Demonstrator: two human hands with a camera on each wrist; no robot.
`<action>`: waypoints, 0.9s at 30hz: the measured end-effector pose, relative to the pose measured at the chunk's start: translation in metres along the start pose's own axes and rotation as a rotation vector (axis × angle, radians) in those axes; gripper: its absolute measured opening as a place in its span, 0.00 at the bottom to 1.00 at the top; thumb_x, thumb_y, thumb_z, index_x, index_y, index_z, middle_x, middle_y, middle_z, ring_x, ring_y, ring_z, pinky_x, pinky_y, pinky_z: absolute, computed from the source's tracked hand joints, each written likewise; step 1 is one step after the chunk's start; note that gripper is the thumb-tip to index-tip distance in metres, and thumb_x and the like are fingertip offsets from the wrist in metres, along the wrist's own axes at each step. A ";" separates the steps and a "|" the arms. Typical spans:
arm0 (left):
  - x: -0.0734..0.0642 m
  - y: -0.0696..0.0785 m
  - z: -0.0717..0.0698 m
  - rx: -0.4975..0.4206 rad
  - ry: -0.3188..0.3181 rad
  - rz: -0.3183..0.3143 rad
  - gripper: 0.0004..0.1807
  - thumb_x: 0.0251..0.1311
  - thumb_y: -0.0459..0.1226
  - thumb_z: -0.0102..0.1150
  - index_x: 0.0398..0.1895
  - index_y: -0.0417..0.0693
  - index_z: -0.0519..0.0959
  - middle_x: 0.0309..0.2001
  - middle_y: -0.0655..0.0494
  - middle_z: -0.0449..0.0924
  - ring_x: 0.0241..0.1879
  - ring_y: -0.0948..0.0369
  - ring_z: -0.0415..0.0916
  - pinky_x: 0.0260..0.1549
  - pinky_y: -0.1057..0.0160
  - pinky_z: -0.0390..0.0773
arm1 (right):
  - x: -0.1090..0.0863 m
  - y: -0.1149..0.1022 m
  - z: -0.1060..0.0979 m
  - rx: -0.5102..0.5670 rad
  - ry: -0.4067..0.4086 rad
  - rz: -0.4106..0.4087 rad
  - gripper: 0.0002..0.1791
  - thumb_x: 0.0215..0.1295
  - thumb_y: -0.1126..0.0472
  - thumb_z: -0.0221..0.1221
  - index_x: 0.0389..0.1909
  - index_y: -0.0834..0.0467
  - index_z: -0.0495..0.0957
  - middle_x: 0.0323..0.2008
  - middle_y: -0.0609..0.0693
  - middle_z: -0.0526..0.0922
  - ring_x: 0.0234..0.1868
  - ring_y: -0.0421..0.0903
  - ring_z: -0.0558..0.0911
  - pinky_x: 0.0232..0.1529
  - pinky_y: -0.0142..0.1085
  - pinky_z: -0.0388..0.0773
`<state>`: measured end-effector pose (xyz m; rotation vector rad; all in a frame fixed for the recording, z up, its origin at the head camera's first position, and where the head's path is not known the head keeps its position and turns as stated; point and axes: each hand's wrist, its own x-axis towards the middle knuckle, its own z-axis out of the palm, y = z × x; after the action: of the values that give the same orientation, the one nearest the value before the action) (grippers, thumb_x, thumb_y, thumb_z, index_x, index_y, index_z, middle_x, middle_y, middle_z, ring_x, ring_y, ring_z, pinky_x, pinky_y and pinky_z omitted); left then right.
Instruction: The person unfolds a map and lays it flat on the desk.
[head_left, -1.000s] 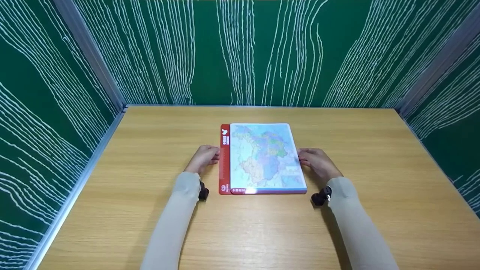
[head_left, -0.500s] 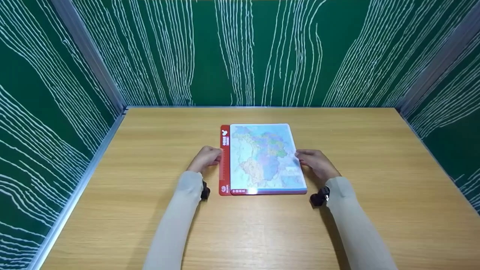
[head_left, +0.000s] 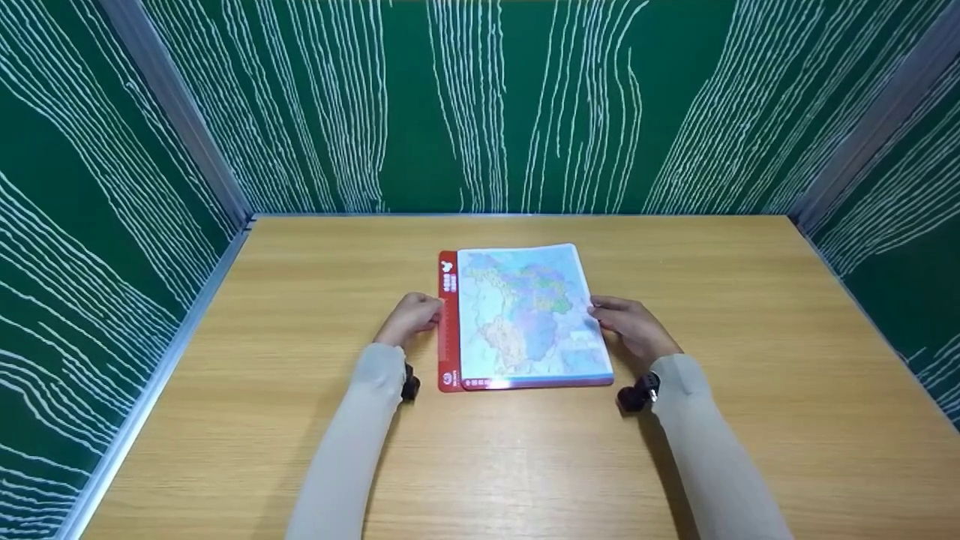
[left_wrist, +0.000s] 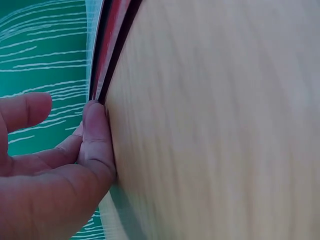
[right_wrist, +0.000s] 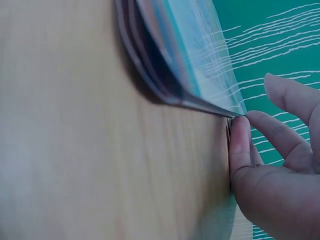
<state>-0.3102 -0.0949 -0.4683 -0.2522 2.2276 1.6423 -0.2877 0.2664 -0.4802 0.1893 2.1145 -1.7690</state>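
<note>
A laminated map (head_left: 525,322) lies flat on the table, with a red board (head_left: 448,330) sticking out along its left side. My left hand (head_left: 411,319) is at the middle of the red edge; in the left wrist view its fingertips (left_wrist: 95,112) meet the layered edges, while the upper finger stays apart. On the far side my right hand (head_left: 636,324) pinches the map's right edge. The right wrist view has one fingertip on top and another fingertip (right_wrist: 240,127) underneath, several layers fanning out near the corner (right_wrist: 172,95). The map's upper right corner appears slightly raised.
The wooden table (head_left: 480,465) reaches back to a green wall (head_left: 412,105) marked with white wavy lines. Metal frame posts (head_left: 169,105) stand at both back corners. Small black cameras (head_left: 637,394) are strapped at the wrists.
Both hands have moved slightly inward onto the edges. My right fingers now overlap the map's right edge, whose upper corner has lifted a little. The whole thing stays in place.
</note>
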 end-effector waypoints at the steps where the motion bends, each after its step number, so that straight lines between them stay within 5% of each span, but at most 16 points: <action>1: 0.000 -0.001 0.000 -0.001 -0.001 0.003 0.17 0.67 0.38 0.48 0.51 0.33 0.73 0.39 0.51 0.74 0.38 0.60 0.72 0.42 0.66 0.76 | 0.000 0.000 0.000 0.008 0.003 0.004 0.34 0.71 0.59 0.52 0.73 0.64 0.53 0.74 0.61 0.54 0.73 0.52 0.57 0.73 0.43 0.54; 17: 0.003 -0.003 0.000 -0.057 -0.023 0.056 0.21 0.63 0.32 0.47 0.60 0.36 0.68 0.38 0.53 0.74 0.32 0.64 0.72 0.34 0.70 0.75 | -0.001 0.001 0.003 0.031 0.028 -0.011 0.34 0.70 0.61 0.54 0.72 0.66 0.54 0.74 0.61 0.54 0.73 0.51 0.57 0.73 0.41 0.55; 22: 0.004 -0.005 -0.001 -0.063 -0.039 0.046 0.22 0.65 0.32 0.48 0.62 0.38 0.67 0.50 0.47 0.75 0.35 0.63 0.74 0.38 0.68 0.77 | 0.000 0.003 0.004 0.014 0.069 -0.030 0.31 0.67 0.67 0.54 0.70 0.66 0.59 0.64 0.61 0.66 0.58 0.45 0.70 0.58 0.28 0.71; 27: 0.002 -0.004 -0.002 -0.077 -0.059 0.049 0.23 0.66 0.31 0.48 0.64 0.38 0.65 0.60 0.43 0.70 0.39 0.61 0.73 0.41 0.66 0.76 | 0.000 0.005 0.006 0.013 0.106 -0.061 0.32 0.61 0.73 0.57 0.68 0.68 0.62 0.49 0.53 0.71 0.45 0.41 0.72 0.43 0.22 0.74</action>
<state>-0.3104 -0.0977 -0.4724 -0.1676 2.1461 1.7408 -0.2845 0.2612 -0.4852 0.2296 2.2050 -1.8457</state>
